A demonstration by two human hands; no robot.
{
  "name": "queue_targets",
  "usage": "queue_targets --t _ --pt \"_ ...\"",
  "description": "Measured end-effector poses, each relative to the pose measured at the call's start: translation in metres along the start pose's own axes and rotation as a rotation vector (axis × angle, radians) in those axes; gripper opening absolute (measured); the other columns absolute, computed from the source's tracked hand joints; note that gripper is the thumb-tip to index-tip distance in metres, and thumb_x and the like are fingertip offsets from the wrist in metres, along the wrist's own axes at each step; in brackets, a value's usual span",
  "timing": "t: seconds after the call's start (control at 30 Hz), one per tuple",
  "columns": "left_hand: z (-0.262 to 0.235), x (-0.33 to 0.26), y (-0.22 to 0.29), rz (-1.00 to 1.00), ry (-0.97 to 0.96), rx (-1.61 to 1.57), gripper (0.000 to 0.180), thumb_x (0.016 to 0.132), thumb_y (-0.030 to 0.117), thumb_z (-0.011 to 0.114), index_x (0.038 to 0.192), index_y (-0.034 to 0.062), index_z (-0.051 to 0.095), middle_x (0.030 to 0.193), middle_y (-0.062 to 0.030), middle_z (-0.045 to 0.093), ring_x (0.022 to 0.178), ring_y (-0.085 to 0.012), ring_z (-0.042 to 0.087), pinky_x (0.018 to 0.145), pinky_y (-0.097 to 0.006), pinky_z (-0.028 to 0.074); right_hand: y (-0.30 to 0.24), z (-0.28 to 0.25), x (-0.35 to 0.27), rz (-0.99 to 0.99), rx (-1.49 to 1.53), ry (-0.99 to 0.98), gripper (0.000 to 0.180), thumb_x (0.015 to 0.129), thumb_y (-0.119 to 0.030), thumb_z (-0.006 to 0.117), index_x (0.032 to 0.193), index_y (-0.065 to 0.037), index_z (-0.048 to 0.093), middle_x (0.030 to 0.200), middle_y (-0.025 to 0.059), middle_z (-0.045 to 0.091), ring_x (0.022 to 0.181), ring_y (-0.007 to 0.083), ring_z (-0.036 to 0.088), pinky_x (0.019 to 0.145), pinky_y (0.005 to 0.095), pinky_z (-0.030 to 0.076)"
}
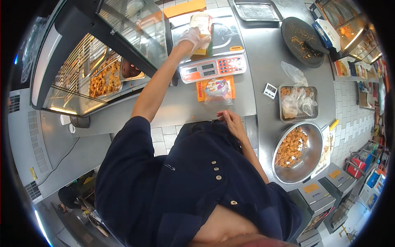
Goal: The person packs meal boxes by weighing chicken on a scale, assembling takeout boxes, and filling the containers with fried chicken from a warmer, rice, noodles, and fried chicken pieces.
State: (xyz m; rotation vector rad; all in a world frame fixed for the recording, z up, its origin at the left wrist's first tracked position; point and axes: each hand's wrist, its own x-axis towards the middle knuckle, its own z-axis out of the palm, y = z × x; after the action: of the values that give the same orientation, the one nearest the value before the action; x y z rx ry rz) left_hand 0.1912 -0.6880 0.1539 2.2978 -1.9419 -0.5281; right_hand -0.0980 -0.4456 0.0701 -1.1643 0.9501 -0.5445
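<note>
My left hand (191,40), in a clear plastic glove, grips a white, red and yellow paper food box (200,22) over the steel platform (226,31) of a digital scale. The scale's orange-and-white keypad panel (214,68) faces me. In front of it lies an orange packet (200,91) with a crumpled clear plastic glove or bag (218,98) on top. My bare right hand (233,124) hangs at the counter's front edge, near my waist. Its fingers are loosely bent and apart, with nothing visible in them.
A glass warming cabinet (66,53) with trays of fried pieces stands at left. On the right counter are a steel bowl (318,142) of fried food, a tray (281,111) with plastic bags, a small timer (270,91), a dark round pan (294,26) and a steel tray (257,18).
</note>
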Motion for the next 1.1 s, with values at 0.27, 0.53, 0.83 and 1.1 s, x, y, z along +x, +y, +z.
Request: queue_targets --t 0.27,0.53,0.83,1.1 --pt "-0.035 0.002 -0.009 -0.112 0.299 -0.251 0.042 0.083 0.041 0.065 0.105 0.0063 0.061 0.098 -0.0160 0.066 0.092 -0.0288 0.064 0.083 -0.038 0.050 -0.005 -0.017 0.015 0.030 0.009 -0.053 0.038 0.104 -0.031 0.046 0.106 0.002 0.065 0.095 0.0083 0.068 0.084 0.0150 0.062 0.076 0.0287 0.048" --pt "-0.020 -0.011 -0.037 0.097 0.202 -0.125 0.034 0.087 0.038 0.058 0.109 0.0138 0.067 0.098 -0.0087 0.070 0.084 -0.0264 0.067 0.080 -0.036 0.053 0.000 -0.004 0.030 0.050 -0.078 -0.147 0.037 0.102 -0.032 0.050 0.105 0.002 0.065 0.091 0.0085 0.069 0.080 0.0158 0.063 0.074 0.0291 0.049" --pt "-0.012 0.000 -0.010 -0.007 -0.060 0.056 0.038 0.085 0.037 0.063 0.108 0.0080 0.070 0.106 -0.0140 0.070 0.096 -0.0303 0.068 0.083 -0.038 0.054 -0.007 0.013 0.038 0.049 -0.137 -0.145 0.034 0.101 -0.031 0.052 0.107 -0.001 0.065 0.096 0.0091 0.070 0.085 0.0173 0.065 0.079 0.0305 0.050" --pt "-0.002 -0.019 0.003 0.064 -0.106 0.193 0.042 0.076 0.036 0.071 0.107 0.0080 0.070 0.106 -0.0176 0.069 0.097 -0.0319 0.068 0.084 -0.038 0.055 -0.002 0.010 0.035 0.054 -0.138 -0.131 0.032 0.101 -0.030 0.053 0.108 -0.002 0.065 0.097 0.0077 0.070 0.086 0.0170 0.064 0.080 0.0320 0.050"
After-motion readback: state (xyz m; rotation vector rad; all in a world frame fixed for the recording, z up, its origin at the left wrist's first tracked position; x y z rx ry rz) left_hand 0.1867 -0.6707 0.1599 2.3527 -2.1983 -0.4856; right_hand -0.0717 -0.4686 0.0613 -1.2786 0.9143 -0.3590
